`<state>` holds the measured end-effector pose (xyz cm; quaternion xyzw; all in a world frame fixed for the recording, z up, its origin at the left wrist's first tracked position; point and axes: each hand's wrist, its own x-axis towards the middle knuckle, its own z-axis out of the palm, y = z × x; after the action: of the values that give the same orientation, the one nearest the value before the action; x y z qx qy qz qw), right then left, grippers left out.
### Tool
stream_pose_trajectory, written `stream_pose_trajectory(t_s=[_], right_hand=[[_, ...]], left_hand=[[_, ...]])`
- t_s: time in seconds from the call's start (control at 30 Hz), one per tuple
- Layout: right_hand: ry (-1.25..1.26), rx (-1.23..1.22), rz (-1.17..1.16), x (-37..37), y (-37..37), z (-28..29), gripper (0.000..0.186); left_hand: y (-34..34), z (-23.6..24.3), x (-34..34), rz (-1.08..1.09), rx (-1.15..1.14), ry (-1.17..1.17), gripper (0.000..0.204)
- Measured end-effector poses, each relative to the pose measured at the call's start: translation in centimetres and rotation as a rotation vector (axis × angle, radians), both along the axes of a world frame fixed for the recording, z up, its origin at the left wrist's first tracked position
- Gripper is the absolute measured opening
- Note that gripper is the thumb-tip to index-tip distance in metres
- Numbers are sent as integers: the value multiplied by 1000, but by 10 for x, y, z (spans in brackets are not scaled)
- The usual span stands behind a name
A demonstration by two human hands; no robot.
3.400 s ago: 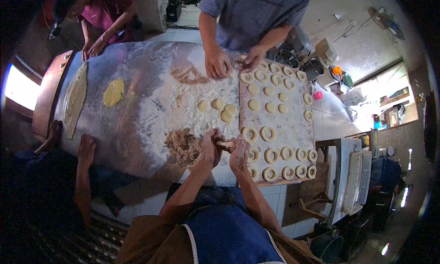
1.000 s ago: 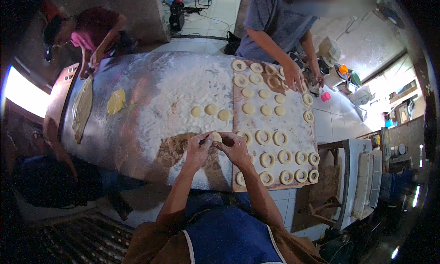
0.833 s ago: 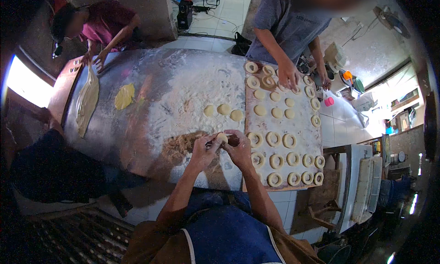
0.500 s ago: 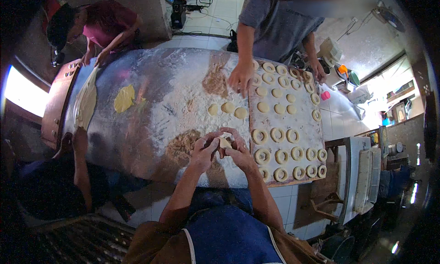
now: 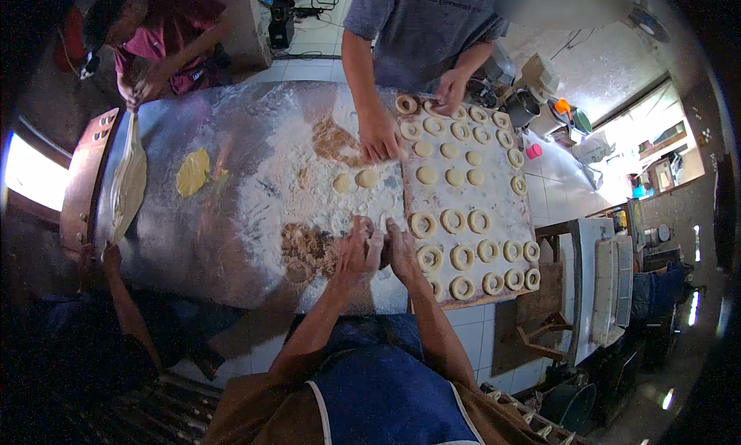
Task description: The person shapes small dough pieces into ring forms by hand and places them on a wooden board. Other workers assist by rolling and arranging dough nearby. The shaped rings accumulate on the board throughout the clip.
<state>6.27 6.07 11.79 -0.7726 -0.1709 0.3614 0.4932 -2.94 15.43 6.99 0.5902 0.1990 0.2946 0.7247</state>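
Observation:
Over the floured metal table [image 5: 231, 236], my left hand [image 5: 359, 248] and right hand [image 5: 400, 250] are close together with curled fingers. A piece of dough sits between them, mostly hidden by the fingers and slightly blurred. Two small flat dough rounds [image 5: 367, 178] lie in the flour just beyond my hands. To the right, a floured board [image 5: 494, 202] carries rows of dough rings [image 5: 479, 221] and several uncut rounds [image 5: 454, 176]. Nearest my right hand is a ring [image 5: 423, 224] at the board's left edge.
Across the table, a person's hand [image 5: 380, 136] reaches down near the board. At far left, two other people hold a long dough sheet [image 5: 129, 182] by its ends. A yellow lump [image 5: 193, 172] lies mid-table. Brown crumbly filling [image 5: 309, 252] is heaped by my left hand.
My hands have turned more upright around the dough, hiding it. One of three dough rounds in the flour no longer shows. The opposite person's second hand has come over the board; the long dough sheet is lifted.

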Motion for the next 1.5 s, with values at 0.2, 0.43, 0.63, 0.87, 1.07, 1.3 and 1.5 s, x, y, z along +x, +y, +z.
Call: stream_pose_trajectory(t_s=[0.2, 0.43, 0.63, 0.87, 1.07, 1.3, 1.5], right_hand=[[-215, 334, -354, -12, 1, 10, 56], [-302, 260, -324, 14, -43, -19, 54], [-398, 267, -44, 60, -91, -32, 53], [-408, 235, -90, 101, -133, -11, 50], [-307, 412, -222, 130, -168, -42, 46], [-504, 150, -125, 172, -216, -6, 42], [-359, 557, -151, 217, -255, -27, 17]], left_hand=[[-22, 9, 35, 164, -907, -95, 26], [-62, -12, 67, 159, -855, 60, 35], [-99, -71, 94, 121, 219, 389, 42], [-128, 9, 131, 274, 585, 100, 26], [-163, 34, 180, 134, -336, 272, 22], [-206, 17, 226, -7, -746, 182, 30], [-220, 44, 252, -122, 89, 161, 33]])
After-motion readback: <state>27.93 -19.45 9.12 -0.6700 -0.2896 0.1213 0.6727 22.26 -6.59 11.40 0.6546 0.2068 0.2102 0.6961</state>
